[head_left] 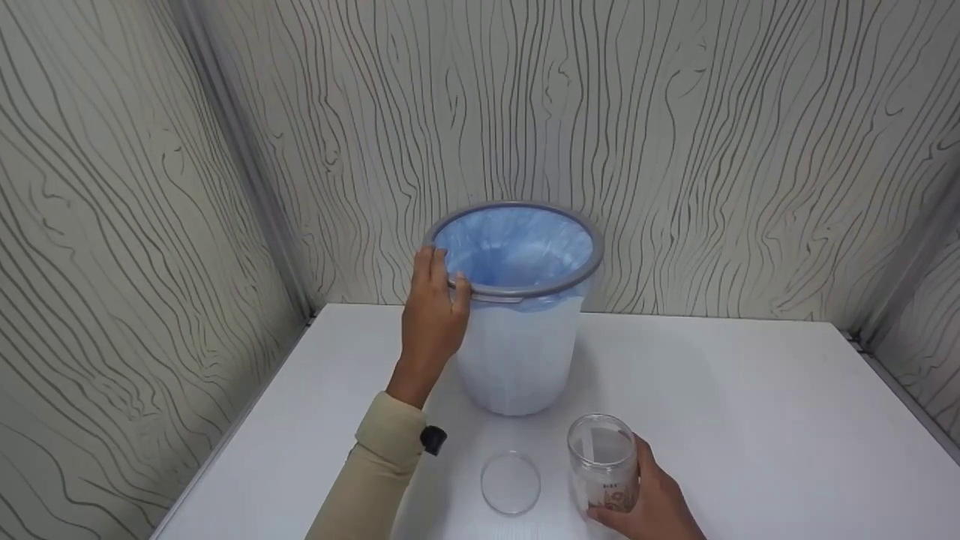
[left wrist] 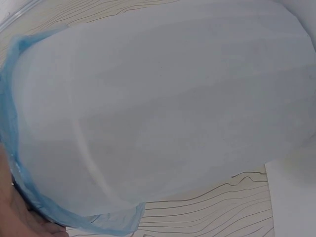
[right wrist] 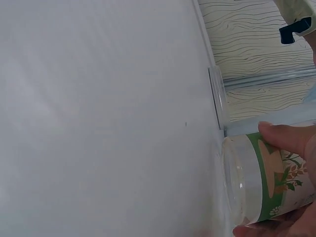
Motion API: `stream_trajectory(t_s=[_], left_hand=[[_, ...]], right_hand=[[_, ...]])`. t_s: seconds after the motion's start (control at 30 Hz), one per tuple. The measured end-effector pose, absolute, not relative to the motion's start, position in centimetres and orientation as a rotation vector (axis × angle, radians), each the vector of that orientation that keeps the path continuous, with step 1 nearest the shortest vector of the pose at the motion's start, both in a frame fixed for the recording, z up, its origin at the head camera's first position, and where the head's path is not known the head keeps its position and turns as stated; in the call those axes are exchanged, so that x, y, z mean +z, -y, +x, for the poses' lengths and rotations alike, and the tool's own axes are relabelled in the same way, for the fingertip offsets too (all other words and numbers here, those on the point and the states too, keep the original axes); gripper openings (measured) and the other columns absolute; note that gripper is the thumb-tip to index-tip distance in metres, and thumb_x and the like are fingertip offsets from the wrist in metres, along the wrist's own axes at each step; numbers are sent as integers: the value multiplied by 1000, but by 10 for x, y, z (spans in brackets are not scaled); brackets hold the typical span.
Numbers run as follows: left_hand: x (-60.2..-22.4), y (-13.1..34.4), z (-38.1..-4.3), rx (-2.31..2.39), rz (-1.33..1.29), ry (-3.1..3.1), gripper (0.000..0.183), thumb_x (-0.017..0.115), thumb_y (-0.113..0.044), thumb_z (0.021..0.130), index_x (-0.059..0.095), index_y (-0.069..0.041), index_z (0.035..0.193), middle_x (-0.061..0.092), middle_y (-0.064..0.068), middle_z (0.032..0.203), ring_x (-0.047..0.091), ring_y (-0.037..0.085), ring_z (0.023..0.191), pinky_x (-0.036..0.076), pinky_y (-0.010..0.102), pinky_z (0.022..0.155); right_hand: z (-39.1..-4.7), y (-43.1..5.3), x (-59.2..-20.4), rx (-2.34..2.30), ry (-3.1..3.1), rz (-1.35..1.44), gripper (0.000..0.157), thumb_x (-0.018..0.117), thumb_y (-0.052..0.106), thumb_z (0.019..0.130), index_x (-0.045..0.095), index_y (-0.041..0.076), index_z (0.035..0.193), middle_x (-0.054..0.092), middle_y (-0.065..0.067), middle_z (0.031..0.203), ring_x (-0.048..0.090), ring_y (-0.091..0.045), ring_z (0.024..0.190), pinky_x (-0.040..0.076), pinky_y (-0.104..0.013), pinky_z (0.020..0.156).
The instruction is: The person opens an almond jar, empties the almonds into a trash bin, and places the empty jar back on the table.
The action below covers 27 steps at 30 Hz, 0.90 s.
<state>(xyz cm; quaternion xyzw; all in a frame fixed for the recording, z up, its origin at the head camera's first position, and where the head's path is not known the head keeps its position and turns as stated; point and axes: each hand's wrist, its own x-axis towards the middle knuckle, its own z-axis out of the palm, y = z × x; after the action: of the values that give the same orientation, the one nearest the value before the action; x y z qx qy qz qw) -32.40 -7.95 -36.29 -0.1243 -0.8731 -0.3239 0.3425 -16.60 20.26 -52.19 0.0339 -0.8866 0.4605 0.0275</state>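
Observation:
A white trash bin [head_left: 517, 352] with a grey rim stands upright on the table, lined with a blue plastic bag [head_left: 517, 240]. My left hand [head_left: 435, 319] grips the left side of the rim; in the left wrist view its fingers [left wrist: 47, 224] sit beside the bag's folded edge. With my right hand [head_left: 660, 495] I hold a clear jar [head_left: 600, 469] upright around its side, its mouth uncovered. In the right wrist view the jar shows a green and floral label [right wrist: 271, 177], its base at or close above the table. A clear round lid [head_left: 511, 482] lies flat left of the jar.
The white table [head_left: 697, 390] reaches to a back wall [head_left: 675, 150] with a wood-grain pattern. Similar panels stand at the left [head_left: 150, 225] and right. A dark band [head_left: 433, 440] is on the left sleeve.

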Motion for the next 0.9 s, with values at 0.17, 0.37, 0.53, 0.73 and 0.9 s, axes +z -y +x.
stream_trajectory(t_s=[0.17, 0.37, 0.53, 0.73, 0.9], left_hand=[[-363, 80, -324, -850, -320, 2273, 54, 43, -29, 105, 44, 3, 149, 37, 19, 157, 28, 33, 151, 37, 47, 114], [-363, 80, -324, -841, -311, 2279, 55, 42, -31, 106, 43, 3, 150, 37, 19, 158, 27, 33, 151, 36, 47, 115], [-364, 80, -325, -843, -312, 2276, 56, 41, -32, 105, 43, 3, 150, 36, 19, 158, 27, 32, 151, 36, 46, 115], [-363, 80, -326, -838, -320, 2282, 55, 41, -31, 106, 43, 2, 150, 36, 19, 158, 27, 33, 151, 38, 47, 113], [-363, 80, -326, -820, -323, 2283, 55, 41, -30, 106, 43, 4, 150, 36, 23, 158, 28, 33, 151, 42, 49, 110]], right_hand=[[-166, -202, -523, 1445, 2734, 91, 123, 97, 39, 61, 25, 1, 153, 59, -14, 134, 57, -40, 124, 39, -65, 105], [-166, -203, -527, 1460, 2725, 141, 121, 97, 37, 62, 25, 1, 152, 59, -15, 133, 57, -42, 124, 45, -63, 100], [-166, -203, -529, 1468, 2729, 152, 122, 97, 37, 60, 25, 2, 153, 59, -15, 134, 57, -41, 125, 40, -65, 104], [-166, -204, -533, 1440, 2713, 152, 123, 97, 35, 57, 26, 4, 153, 60, -13, 134, 58, -40, 125, 37, -65, 107], [-165, -205, -533, 1425, 2708, 193, 122, 97, 33, 60, 24, 7, 154, 61, -14, 132, 59, -40, 123, 37, -66, 106]])
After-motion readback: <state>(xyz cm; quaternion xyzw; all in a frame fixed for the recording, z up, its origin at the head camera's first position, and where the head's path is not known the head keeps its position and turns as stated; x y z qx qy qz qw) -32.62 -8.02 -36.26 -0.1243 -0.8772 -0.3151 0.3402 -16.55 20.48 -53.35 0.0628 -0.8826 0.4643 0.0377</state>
